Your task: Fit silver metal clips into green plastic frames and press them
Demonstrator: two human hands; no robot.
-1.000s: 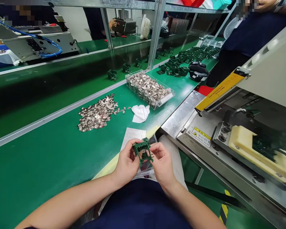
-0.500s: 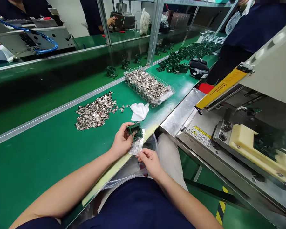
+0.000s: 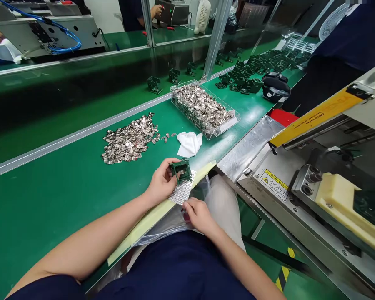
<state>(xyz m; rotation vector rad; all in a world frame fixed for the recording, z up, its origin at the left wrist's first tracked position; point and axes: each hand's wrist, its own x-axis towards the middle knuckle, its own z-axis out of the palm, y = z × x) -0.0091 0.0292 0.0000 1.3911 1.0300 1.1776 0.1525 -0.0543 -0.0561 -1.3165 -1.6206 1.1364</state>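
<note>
My left hand (image 3: pixel 162 182) is closed round a green circuit-board frame (image 3: pixel 181 170) with a square opening. Below the frame lies a sheet of small pale labels (image 3: pixel 181 192), over the yellow-taped table edge. The fingers of my right hand (image 3: pixel 197 213) are pinched at the sheet's lower corner. A crumpled white cloth (image 3: pixel 189 143) rests just beyond the frame. To the left, small metal pieces (image 3: pixel 128 141) form a loose pile on the green table. Behind the cloth stands a clear tray (image 3: pixel 210 134) full of similar pieces.
A machine with a yellow bar (image 3: pixel 318 117) and a cream block (image 3: pixel 340 189) stands at the right. Green board assemblies (image 3: pixel 262 64) and a black case (image 3: pixel 275 86) are farther back. Metal posts (image 3: pixel 217 39) rise behind the tray. Other people are across the table and at upper right.
The camera view has shifted, so the table items appear farther right and slightly higher. My hands still hold the frame and the sheet's corner, with the frame turned slightly.
</note>
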